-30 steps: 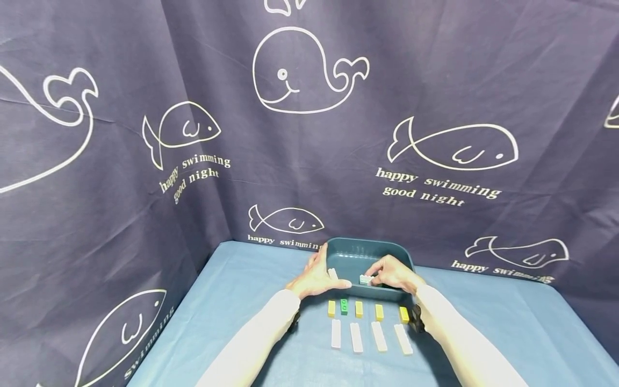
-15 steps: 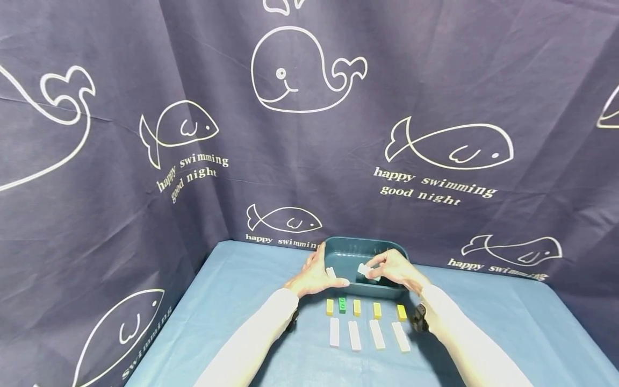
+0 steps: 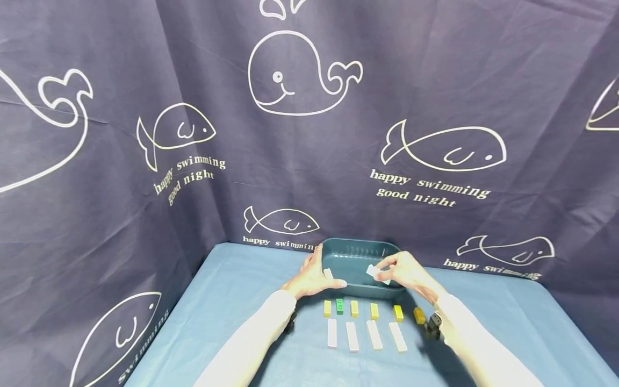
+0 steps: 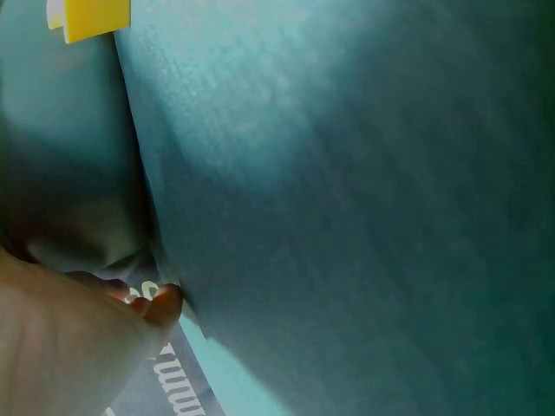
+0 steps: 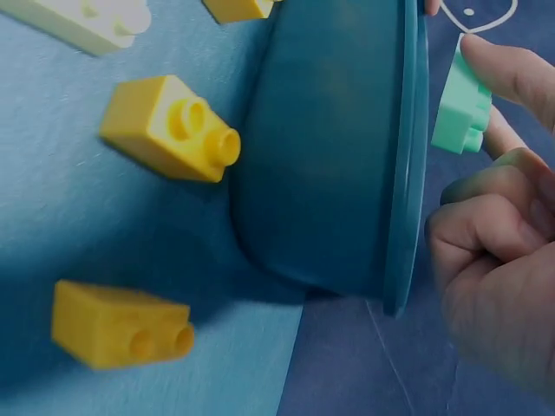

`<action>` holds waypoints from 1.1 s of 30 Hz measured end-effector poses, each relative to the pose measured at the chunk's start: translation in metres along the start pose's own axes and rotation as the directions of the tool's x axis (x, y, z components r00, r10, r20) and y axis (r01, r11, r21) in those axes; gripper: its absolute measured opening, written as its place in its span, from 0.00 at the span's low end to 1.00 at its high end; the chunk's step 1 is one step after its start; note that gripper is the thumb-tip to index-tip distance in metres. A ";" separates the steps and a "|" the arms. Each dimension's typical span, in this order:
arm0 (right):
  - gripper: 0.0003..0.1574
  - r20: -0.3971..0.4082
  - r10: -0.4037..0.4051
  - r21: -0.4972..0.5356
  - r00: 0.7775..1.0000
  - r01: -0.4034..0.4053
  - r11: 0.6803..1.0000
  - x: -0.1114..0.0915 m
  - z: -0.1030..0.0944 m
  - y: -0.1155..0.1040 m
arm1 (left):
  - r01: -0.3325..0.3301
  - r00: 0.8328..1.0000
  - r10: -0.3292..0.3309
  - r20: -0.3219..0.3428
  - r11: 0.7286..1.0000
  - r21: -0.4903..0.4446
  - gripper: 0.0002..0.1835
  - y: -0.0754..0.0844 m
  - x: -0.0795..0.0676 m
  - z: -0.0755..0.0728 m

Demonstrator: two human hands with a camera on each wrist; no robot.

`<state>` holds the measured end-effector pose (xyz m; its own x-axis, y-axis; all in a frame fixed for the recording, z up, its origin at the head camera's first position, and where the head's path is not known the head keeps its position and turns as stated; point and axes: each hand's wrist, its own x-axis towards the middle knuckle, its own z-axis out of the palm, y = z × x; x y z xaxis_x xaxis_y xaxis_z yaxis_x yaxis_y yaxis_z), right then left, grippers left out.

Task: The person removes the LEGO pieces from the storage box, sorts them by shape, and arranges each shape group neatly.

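In the head view my right hand (image 3: 407, 272) is over the right part of a dark teal bin (image 3: 360, 292). It pinches a mint-green toy building brick (image 5: 461, 108) between thumb and fingers, tilted and above the bin's floor; part of the brick looks nearly white from the head. My left hand (image 3: 309, 275) holds the bin's front left corner, with the thumb along the front rim and the fingers at the left side. Beside that thumb, a white brick (image 3: 328, 274) shows inside the bin. The left wrist view catches only part of this hand against the bin.
In front of the bin lies a row of small bricks: a green brick (image 3: 340, 306) and several yellow ones, such as the yellow brick (image 3: 398, 313). Nearer, several long white bricks (image 3: 352, 336) form a second row. A dark patterned curtain (image 3: 300, 161) hangs behind the blue-covered table (image 3: 232, 269).
My right hand has shifted right with the mint-green brick and turned it to a slant. A yellow brick at the row's right end has come into view beside my wrist. My left hand stays put.
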<state>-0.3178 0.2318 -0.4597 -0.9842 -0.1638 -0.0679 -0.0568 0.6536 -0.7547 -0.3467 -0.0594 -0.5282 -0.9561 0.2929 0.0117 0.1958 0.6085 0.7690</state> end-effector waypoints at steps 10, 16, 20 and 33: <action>0.20 -0.084 0.049 -0.016 0.995 -0.051 0.999 -0.039 -0.012 0.001 | 0.021 1.000 -0.021 0.011 1.000 -0.007 0.75 0.001 -0.001 0.001; 0.18 -0.161 0.123 -0.001 0.979 -0.125 0.992 -0.065 -0.012 0.005 | 0.035 0.999 -0.035 0.015 0.999 -0.002 0.76 -0.001 0.001 0.002; 0.17 -0.189 0.161 0.007 0.969 -0.163 0.987 -0.081 -0.011 0.009 | 0.034 0.999 -0.034 0.013 0.999 -0.009 0.76 -0.002 0.002 0.001; 0.15 -0.305 0.268 -0.007 0.914 -0.283 0.959 -0.120 0.005 0.033 | 0.021 0.999 -0.021 0.025 1.000 -0.016 0.75 -0.002 0.000 0.000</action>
<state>-0.2011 0.2693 -0.4798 -0.9659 0.2504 -0.0655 0.2233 0.6783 -0.7000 -0.3471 -0.0605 -0.5294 -0.9543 0.2983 -0.0201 0.1719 0.6023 0.7795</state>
